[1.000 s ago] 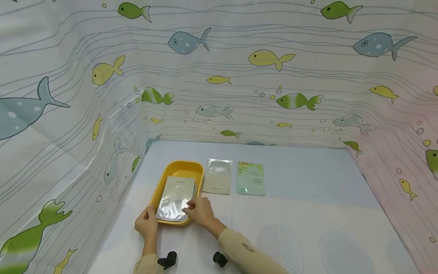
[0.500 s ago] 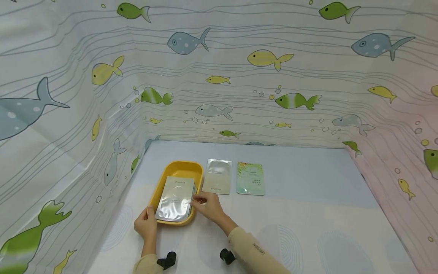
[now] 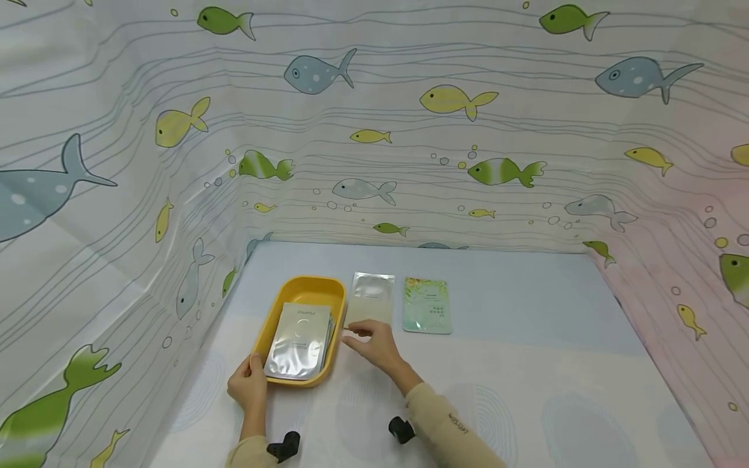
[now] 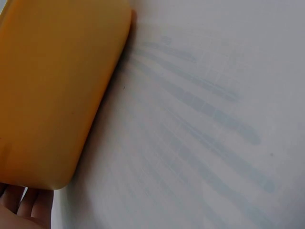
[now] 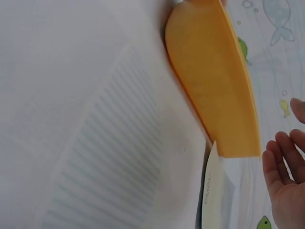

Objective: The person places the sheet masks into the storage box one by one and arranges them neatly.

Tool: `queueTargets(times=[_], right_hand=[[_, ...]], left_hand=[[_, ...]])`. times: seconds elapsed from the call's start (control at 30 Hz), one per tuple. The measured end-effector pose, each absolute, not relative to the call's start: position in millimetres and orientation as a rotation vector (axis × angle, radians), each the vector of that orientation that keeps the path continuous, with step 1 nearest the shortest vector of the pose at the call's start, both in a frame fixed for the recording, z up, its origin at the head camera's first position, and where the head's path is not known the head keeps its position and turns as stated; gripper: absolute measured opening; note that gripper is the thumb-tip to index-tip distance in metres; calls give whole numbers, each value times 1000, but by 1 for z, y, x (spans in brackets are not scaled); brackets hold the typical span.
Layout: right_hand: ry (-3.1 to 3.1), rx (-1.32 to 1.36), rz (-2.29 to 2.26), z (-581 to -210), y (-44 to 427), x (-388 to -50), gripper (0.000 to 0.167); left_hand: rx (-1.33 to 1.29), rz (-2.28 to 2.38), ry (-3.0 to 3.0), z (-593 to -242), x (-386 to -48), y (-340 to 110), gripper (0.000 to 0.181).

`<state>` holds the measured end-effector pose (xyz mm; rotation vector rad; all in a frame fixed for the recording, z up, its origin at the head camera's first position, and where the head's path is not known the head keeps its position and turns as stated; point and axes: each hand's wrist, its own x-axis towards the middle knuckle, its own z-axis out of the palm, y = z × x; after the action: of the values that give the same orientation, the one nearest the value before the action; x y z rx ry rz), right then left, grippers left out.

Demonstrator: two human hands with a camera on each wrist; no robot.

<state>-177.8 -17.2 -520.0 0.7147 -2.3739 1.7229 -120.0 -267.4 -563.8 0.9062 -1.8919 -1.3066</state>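
In the head view, a yellow plastic tray (image 3: 313,292) stands at the left of the table. Several flat sachets lie stacked inside; the top sachet (image 3: 300,338) is cream with a silvery lower end, and it hides most of those beneath. My left hand (image 3: 248,387) pinches the tray's near left corner between thumb and fingers. Just outside the right rim is my right hand (image 3: 377,344), with thumb and fingers apart and nothing between them. The right wrist view shows that hand's relaxed fingers (image 5: 274,167) beside the tray wall (image 5: 209,71).
A cream and silver sachet (image 3: 371,299) lies right of the tray, partly behind my right hand. Farther right is a green sachet (image 3: 428,305) with small print. A fish-patterned sheet (image 3: 363,149) rises behind and at the sides of the pale tabletop (image 3: 526,292).
My right hand has left the sachet stack and moved right, out over the tray's rim, with its fingers spreading apart. The left hand keeps its hold on the corner.
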Motion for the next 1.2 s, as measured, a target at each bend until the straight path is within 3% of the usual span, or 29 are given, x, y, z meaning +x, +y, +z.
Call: queueTargets(times=[1.2], right_hand=[[-2433,204,1694,-541,71,-199,31]], left_hand=[[917,-1320,-1892,-561,-120,-267,28]])
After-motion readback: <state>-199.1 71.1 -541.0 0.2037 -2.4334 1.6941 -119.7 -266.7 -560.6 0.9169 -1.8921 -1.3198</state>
